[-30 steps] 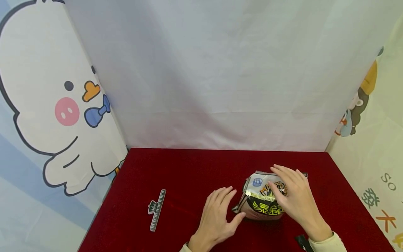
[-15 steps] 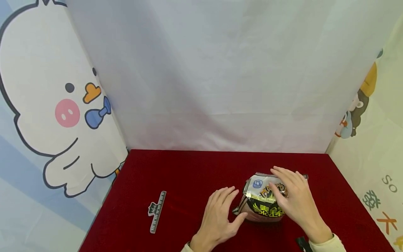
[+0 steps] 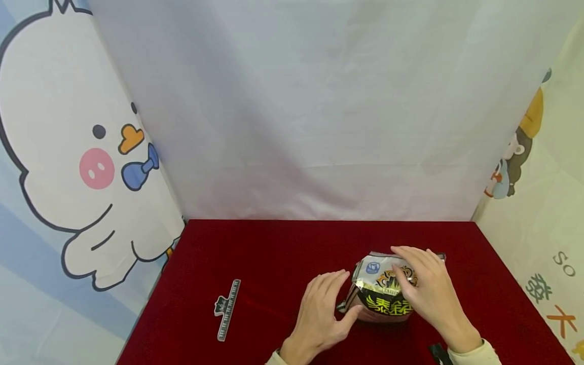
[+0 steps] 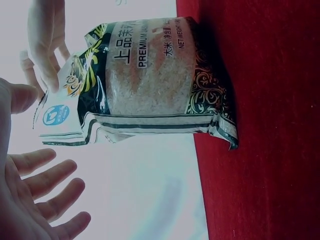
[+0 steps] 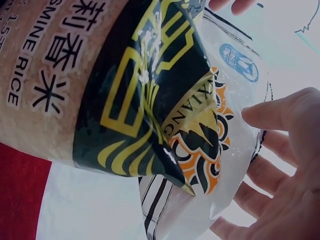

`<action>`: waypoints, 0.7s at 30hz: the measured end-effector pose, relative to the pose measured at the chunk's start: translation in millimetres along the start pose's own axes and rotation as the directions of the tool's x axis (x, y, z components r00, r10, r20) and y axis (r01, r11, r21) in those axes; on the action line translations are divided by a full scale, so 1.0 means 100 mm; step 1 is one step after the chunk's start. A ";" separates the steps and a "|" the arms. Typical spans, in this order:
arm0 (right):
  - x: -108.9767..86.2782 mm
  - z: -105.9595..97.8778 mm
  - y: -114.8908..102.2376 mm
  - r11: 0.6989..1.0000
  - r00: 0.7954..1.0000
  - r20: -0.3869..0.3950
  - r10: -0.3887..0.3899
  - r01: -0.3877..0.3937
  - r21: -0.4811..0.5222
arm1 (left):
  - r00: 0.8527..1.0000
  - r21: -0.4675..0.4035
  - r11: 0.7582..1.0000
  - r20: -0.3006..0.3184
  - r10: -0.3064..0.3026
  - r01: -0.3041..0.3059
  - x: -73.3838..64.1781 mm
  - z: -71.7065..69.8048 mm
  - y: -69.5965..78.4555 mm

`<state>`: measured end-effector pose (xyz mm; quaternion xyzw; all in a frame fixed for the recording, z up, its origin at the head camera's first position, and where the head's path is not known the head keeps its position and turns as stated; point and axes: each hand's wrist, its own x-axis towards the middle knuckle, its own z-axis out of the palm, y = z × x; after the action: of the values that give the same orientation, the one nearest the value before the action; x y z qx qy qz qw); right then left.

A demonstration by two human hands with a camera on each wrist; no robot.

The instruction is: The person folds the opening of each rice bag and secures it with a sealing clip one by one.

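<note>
1. While both hands flank the bag of rice (image 3: 383,306), it stands on the red tabletop (image 3: 283,248), right of centre in the head view.
2. Left hand (image 3: 319,317): fingers spread, thumb set apart, beside the bag's left end; whether the thumb touches the film cannot be told.
3. Right hand (image 3: 431,294): fingers loosely extended and slightly parted at the bag's upper film, thumb on the near face; no firm pinch evident, light contact uncertain.
4. Handling, as judged: steady the heavy lower body, work the slack top gently from both ends, fingers behind and thumbs in front; a hard tug could tip it or strain a seam.
5. Materials: glossy, creased plastic; clear panel showing pale grains; black, yellow and white print; striped side gusset; bulging base, limp top.
6. Tabletop covering: matt, apparently fabric.
7. Also present: dark strip with pale ticks (image 3: 230,309), flat, rigid-looking, lobed along one side.
</note>
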<state>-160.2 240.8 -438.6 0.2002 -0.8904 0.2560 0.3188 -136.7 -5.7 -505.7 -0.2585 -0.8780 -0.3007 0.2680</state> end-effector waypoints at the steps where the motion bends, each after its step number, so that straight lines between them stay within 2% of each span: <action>1: 0.00 0.00 0.00 1.000 1.000 -0.002 -0.003 0.003 0.000 | 1.000 0.001 1.000 -0.002 0.001 -0.001 0.00 0.00 0.00; 21: 0.03 0.00 0.01 0.999 0.999 -0.026 -0.036 0.036 -0.009 | 1.000 0.004 1.000 -0.013 0.026 -0.026 0.08 0.04 0.06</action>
<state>-162.8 240.7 -436.4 0.2116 -0.8834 0.2491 0.3358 -140.2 3.4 -501.4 -0.2674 -0.8733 -0.2973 0.2782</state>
